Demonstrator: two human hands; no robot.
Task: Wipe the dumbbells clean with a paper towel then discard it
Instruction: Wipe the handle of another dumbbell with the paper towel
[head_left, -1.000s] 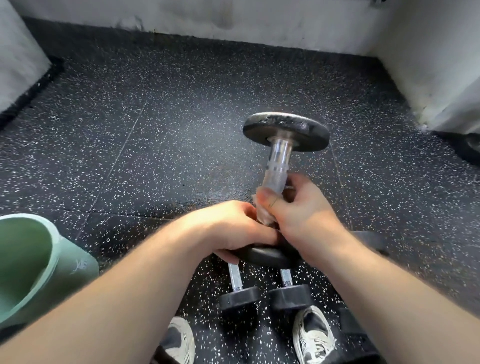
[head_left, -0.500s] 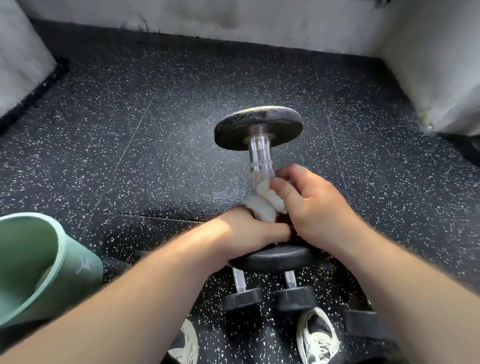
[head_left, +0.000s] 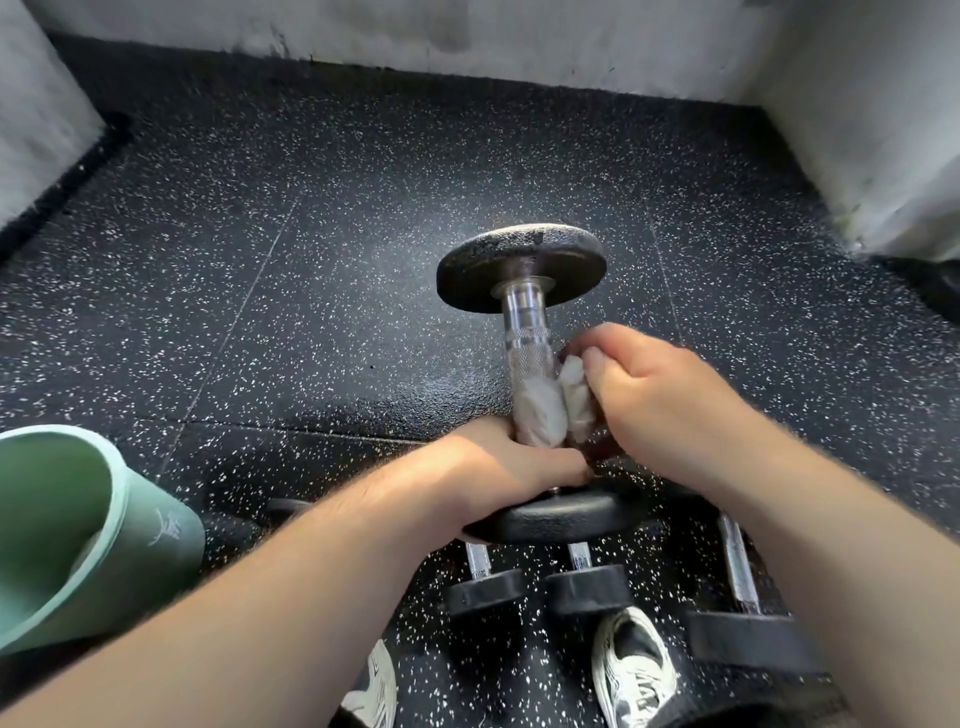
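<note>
The dumbbell (head_left: 525, 332) in hand is held clear of the floor (head_left: 260, 291). Its long axis runs near to far, with one black plate at the far end and the other just under the wrists. The paper towel (head_left: 543, 415) is bunched around the near part of the knurled handle, partly wrapped on the metal and partly gathered just to its right. The right hand (head_left: 660, 400) has its fingers curled and pinches that wad from the right side, so the handle lies directly to its left, touching the towel. The left hand (head_left: 498, 467) grasps the dumbbell at the near end, where the handle meets the near plate, and steadies it. The far stretch of the handle is bare and shiny, so the next wipe probably needs the right hand to slide the towel away along the axis. The other dumbbells (head_left: 587, 590) lie on the floor below, near a pair of shoes (head_left: 631, 670). A pale green container (head_left: 156, 535) sits at the near left, probably where the towel will go, and it is nearer the left hand.
</note>
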